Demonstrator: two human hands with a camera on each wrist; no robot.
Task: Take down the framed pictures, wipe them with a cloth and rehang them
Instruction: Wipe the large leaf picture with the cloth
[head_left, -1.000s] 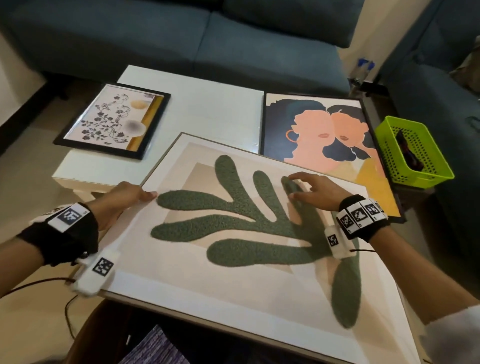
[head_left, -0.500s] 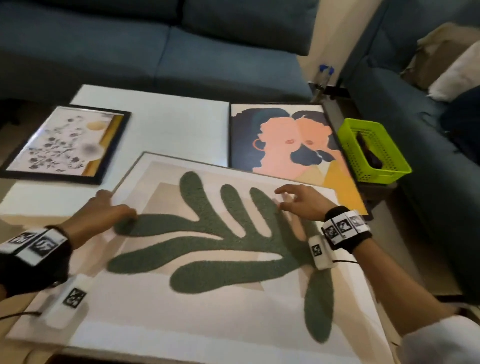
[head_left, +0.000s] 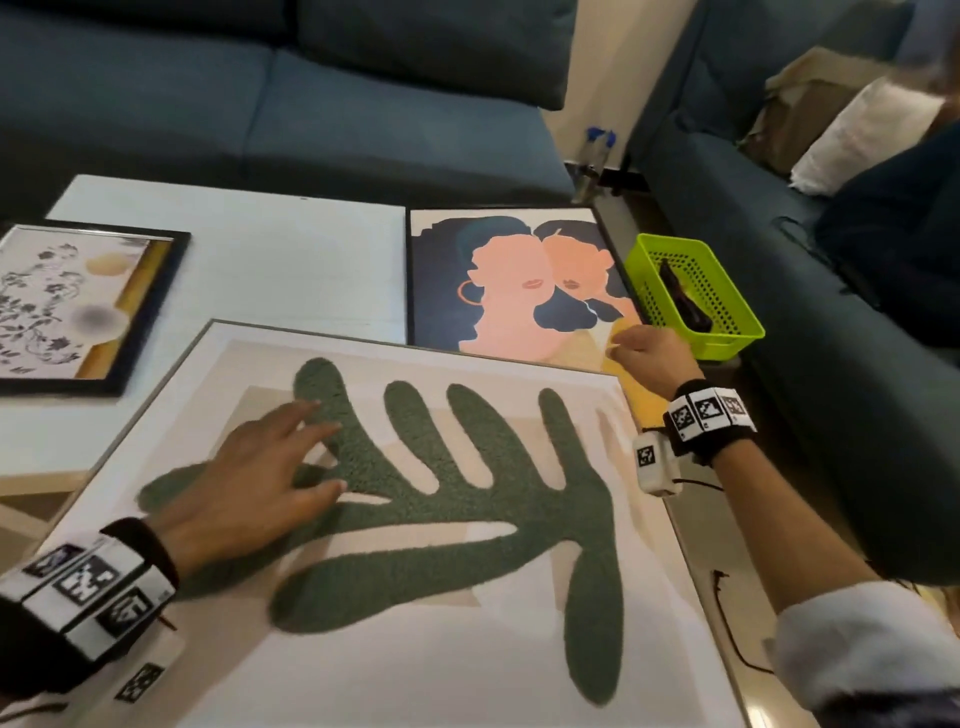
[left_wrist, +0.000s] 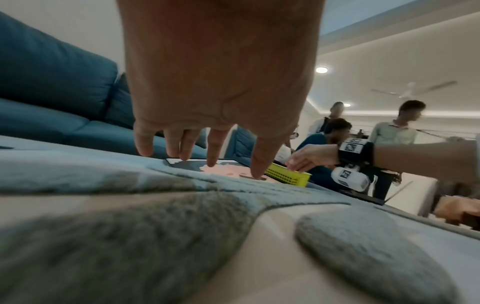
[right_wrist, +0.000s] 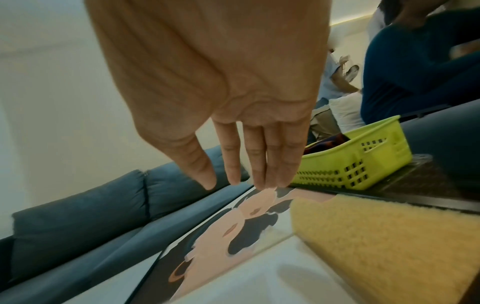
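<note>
On the leaf picture (head_left: 415, 519), tufted green on beige, your left hand (head_left: 249, 483) is lying flat; beyond its far corner, your right hand (head_left: 649, 353) is hovering, fingers straight.

Head view high above the counter's near edge, looking forward and down, left wrist view skimming low over the leaf picture (left_wrist: 182, 236) toward the far right corner, right wrist view close above the faces picture (right_wrist: 233, 236), all three sharing the green basket (head_left: 696, 296)
</note>
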